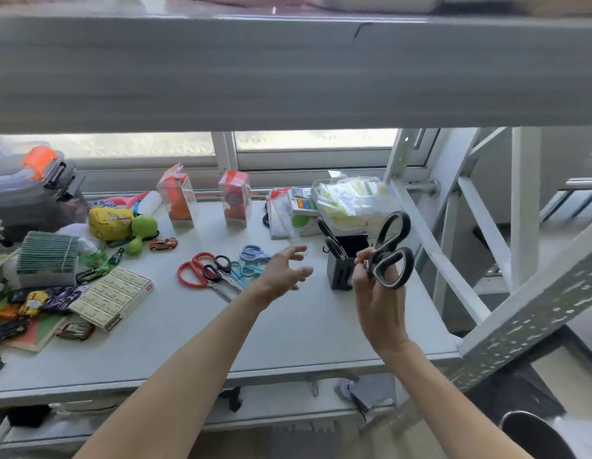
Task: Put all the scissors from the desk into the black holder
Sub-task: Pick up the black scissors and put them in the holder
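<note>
My right hand [375,293] holds black scissors [390,251] by the handles, lifted just right of the black holder [342,263]. The holder stands on the white desk [288,332] with one black pair [329,238] sticking out of it. My left hand [284,271] hovers open above the desk, between the holder and a pile of scissors. That pile holds a red pair [192,271], a small black pair [218,268], a teal pair [244,271] and a blue pair [253,253].
Two clear boxes with orange items [177,200] [235,202] stand at the back. A bag of yellow packets [350,200] sits behind the holder. Toy cars, a staples box [112,298] and a yellow pouch [110,223] crowd the left. A slanted metal frame [430,246] rises on the right.
</note>
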Motion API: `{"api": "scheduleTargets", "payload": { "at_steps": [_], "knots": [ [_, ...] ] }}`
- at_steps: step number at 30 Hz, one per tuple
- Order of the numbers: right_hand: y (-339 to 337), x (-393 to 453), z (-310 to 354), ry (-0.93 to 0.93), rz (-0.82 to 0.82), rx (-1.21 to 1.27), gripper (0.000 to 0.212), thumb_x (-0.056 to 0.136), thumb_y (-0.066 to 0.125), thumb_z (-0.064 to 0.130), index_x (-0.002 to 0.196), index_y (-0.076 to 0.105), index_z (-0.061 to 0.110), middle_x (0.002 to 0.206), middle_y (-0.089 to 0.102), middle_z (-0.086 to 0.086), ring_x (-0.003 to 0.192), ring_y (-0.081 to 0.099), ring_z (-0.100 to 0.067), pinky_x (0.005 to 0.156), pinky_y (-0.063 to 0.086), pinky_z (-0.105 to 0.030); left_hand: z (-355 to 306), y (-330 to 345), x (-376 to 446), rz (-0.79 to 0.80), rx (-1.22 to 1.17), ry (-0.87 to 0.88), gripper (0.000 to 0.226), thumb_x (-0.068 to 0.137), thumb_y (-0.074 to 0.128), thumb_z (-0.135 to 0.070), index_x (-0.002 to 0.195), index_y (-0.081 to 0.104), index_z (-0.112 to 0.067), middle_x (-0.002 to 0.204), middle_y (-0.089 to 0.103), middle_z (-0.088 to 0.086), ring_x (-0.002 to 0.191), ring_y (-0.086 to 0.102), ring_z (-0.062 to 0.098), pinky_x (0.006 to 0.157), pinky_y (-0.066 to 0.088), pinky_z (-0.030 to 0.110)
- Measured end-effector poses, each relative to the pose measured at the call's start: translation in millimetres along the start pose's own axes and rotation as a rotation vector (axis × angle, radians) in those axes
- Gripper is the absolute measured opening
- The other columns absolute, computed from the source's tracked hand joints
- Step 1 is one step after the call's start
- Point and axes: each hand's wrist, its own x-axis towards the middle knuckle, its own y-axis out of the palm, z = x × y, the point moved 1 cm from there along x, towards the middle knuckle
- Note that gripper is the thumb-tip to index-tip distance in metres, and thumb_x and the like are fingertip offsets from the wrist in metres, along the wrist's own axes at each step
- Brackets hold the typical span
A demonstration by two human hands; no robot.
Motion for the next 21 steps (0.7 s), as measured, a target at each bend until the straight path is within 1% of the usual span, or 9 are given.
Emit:
{"api": "scheduleTargets", "payload": {
  "at_steps": [3,5,8,11,13,16,18,19,21],
  "knots": [
    [-14.2,37.3,-7.0,-0.016,-0.076,-0.098,0.016,0.096,0.049,0.011,0.109,0.055,0.004,0.092,0.061,-0.001,0.079,0.056,-0.012,0.077,0.043,-0.015,-4.9,23.9,15.3,0.063,0.054,0.005,0.073,0.089,0.069,-0.015,0.152,0.033,-0.023,0.151,0.038,0.005,0.116,0.059,0.025,0.069,0.056,0.024],
    [-14.0,60.4,-12.9,-0.018,-0.025,-0.136,0.018,0.097,0.049,0.013,0.112,0.054,0.005,0.099,0.063,-0.008,0.086,0.061,-0.020,0.079,0.050,-0.026,-8.4,35.0,22.2,0.079,0.059,-0.002,0.078,0.086,0.071,-0.013,0.153,0.031,-0.022,0.155,0.033,0.002,0.126,0.051,0.026,0.068,0.056,0.024],
    [-3.5,81.9,-21.3,0.001,0.151,-0.305,0.017,0.094,0.053,0.011,0.109,0.058,0.004,0.101,0.065,-0.013,0.091,0.064,-0.030,0.078,0.053,-0.041,-12.3,46.1,28.2,0.086,0.031,-0.026,0.077,0.083,0.073,-0.010,0.149,0.035,-0.020,0.152,0.038,0.001,0.122,0.054,0.025,0.072,0.058,0.028],
    [9.9,86.8,-26.2,0.040,0.344,-0.454,0.014,0.091,0.055,0.010,0.101,0.057,0.001,0.098,0.062,-0.017,0.092,0.060,-0.038,0.071,0.046,-0.037,-12.5,50.8,31.1,0.072,-0.004,-0.032,0.073,0.082,0.072,-0.006,0.146,0.039,-0.020,0.146,0.047,0.002,0.118,0.059,0.028,0.070,0.058,0.030],
    [15.7,86.5,-30.0,0.101,0.432,-0.537,0.017,0.091,0.055,0.012,0.104,0.055,0.001,0.112,0.056,-0.021,0.100,0.057,-0.039,0.075,0.041,-0.036,-11.7,51.6,32.7,0.066,-0.031,-0.036,0.071,0.082,0.071,-0.005,0.144,0.040,-0.019,0.145,0.050,0.000,0.116,0.063,0.030,0.067,0.056,0.028],
    [20.2,88.8,-35.0,0.159,0.520,-0.665,0.027,0.093,0.056,0.017,0.115,0.054,0.001,0.137,0.042,-0.026,0.110,0.056,-0.039,0.087,0.044,-0.039,-11.7,51.4,33.5,0.062,-0.079,-0.064,0.067,0.083,0.070,-0.004,0.143,0.042,-0.017,0.145,0.050,-0.004,0.113,0.065,0.030,0.067,0.055,0.028],
    [23.5,92.6,-35.8,0.171,0.585,-0.726,0.032,0.093,0.058,0.018,0.119,0.053,0.001,0.140,0.039,-0.028,0.113,0.056,-0.040,0.092,0.045,-0.039,-11.2,51.6,34.0,0.072,-0.115,-0.076,0.063,0.084,0.069,-0.003,0.140,0.044,-0.016,0.143,0.052,-0.004,0.110,0.066,0.030,0.074,0.055,0.032],
    [24.8,94.4,-35.6,0.178,0.612,-0.739,0.032,0.093,0.059,0.018,0.119,0.053,0.001,0.138,0.041,-0.027,0.115,0.055,-0.040,0.093,0.045,-0.039,-10.9,51.9,33.9,0.081,-0.135,-0.082,0.061,0.085,0.068,-0.002,0.139,0.044,-0.016,0.141,0.054,-0.003,0.106,0.067,0.028,0.076,0.055,0.034],
    [25.4,97.5,-32.5,0.193,0.653,-0.742,0.029,0.093,0.059,0.018,0.118,0.056,0.003,0.128,0.048,-0.021,0.115,0.054,-0.038,0.095,0.045,-0.040,-9.9,52.6,33.9,0.095,-0.167,-0.090,0.060,0.085,0.067,-0.001,0.138,0.044,-0.016,0.139,0.056,0.000,0.095,0.067,0.023,0.073,0.055,0.031]
  ]
}}
